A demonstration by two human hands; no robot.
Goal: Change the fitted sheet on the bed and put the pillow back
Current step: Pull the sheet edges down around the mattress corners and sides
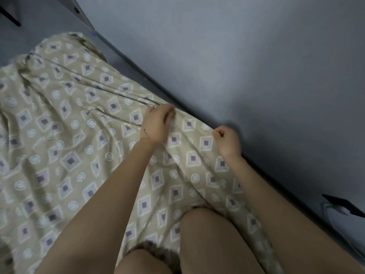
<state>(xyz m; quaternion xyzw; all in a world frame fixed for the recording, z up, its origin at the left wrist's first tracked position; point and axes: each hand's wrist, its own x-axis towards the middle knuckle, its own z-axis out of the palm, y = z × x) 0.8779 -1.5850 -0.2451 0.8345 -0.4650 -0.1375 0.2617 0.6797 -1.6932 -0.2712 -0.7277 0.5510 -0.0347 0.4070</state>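
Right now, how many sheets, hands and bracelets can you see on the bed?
Sheets: 1, the beige patterned sheet.
Hands: 2, the left hand and the right hand, both gripping the sheet near its edge.
Bracelets: 1, a thin bracelet on the left wrist.
Total: 4.

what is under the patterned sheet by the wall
Nothing beneath shows: the patterned sheet covers whatever lies below, so any mattress is hidden. On top, the left hand and right hand grip its edge beside the wall.
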